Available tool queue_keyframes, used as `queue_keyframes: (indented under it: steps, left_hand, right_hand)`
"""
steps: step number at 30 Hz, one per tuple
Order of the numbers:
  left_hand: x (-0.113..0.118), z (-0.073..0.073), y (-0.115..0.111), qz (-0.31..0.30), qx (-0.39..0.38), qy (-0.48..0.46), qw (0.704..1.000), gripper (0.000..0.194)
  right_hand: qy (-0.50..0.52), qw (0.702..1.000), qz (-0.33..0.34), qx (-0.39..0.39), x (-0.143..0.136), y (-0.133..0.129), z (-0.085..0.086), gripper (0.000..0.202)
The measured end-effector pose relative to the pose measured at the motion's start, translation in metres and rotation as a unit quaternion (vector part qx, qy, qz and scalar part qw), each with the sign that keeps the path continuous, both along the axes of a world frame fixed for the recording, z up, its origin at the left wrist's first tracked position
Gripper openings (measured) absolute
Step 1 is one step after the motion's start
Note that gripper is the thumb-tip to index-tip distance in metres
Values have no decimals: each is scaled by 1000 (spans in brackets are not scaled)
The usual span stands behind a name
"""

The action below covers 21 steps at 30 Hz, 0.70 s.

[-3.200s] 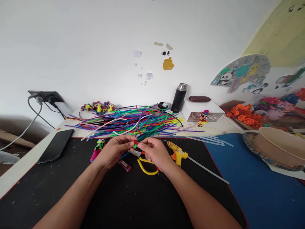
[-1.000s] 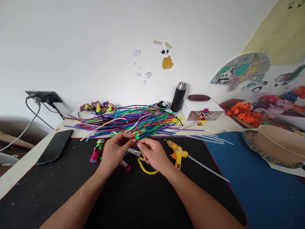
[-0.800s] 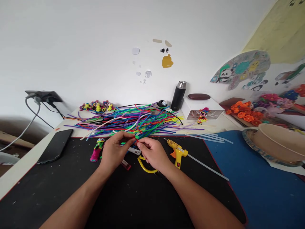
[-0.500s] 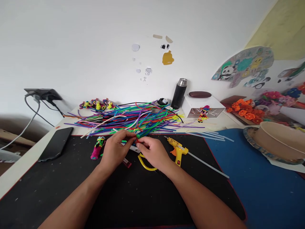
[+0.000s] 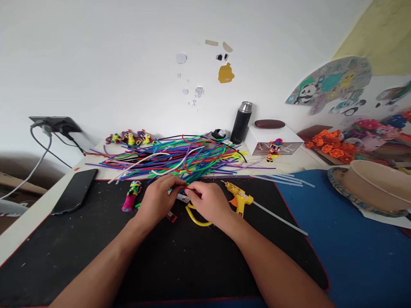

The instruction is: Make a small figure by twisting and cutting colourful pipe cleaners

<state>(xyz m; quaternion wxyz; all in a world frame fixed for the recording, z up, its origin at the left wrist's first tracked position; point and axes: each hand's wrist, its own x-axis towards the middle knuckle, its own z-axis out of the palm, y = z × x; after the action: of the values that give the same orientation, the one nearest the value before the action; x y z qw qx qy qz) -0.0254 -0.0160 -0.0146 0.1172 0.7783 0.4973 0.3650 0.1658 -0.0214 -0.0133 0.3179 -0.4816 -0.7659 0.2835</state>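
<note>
From the head view, both hands meet above the black mat [image 5: 180, 261], the left hand [image 5: 157, 199] and the right hand [image 5: 210, 201] each pinching, thumb against fingertips, at a small red piece [image 5: 186, 187] between them; the fingers cover most of it. It looks like fuzzy craft stem: probably very light, soft outside and bendy on a thin wire, not slippery or fragile, though easily kinked. Fingertip holds near its two ends should suit it. One red piece can be made out there. Beyond the hands, on the tabletop [image 5: 61, 190], lies one heap of coloured stems [image 5: 167, 160], too tangled to count. Five small figures show: three behind the heap [image 5: 130, 139], one pink-and-green figure [image 5: 131, 196] left of the left hand, and one upright figure [image 5: 274, 149] at the white box [image 5: 289, 139], far right beyond the right hand. Just right of the right hand is one yellow glue gun [image 5: 239, 197] with one glue stick [image 5: 279, 217] in its back; about four loose sticks [image 5: 289, 183] lie farther right. One yellow-handled tool [image 5: 197, 221] sits partly under the right hand, and one phone [image 5: 75, 192] lies well left of the left hand.
</note>
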Motion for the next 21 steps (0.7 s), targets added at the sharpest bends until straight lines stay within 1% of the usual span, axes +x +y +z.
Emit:
queue_keyframes:
  steps: [5,8,11,18,21]
  left_hand:
    - [-1,0,1,-29,-29,2,999,15]
    - [-1,1,1,-38,-48,-10,998,14]
    - [0,3,1,-35,-64,-25,997,13]
    - [2,6,-1,-21,-72,-43,996,10]
    - [2,5,-1,-32,-72,-38,996,11]
  right_hand:
    - [-46,998,-18,27,6,3,4,18]
    - [-28,999,-23,15,9,4,8,17]
    - [-1,1000,-26,2,11,4,10,17]
    - [21,999,-33,5,11,6,9,18]
    - [30,999,-36,5,11,6,8,16]
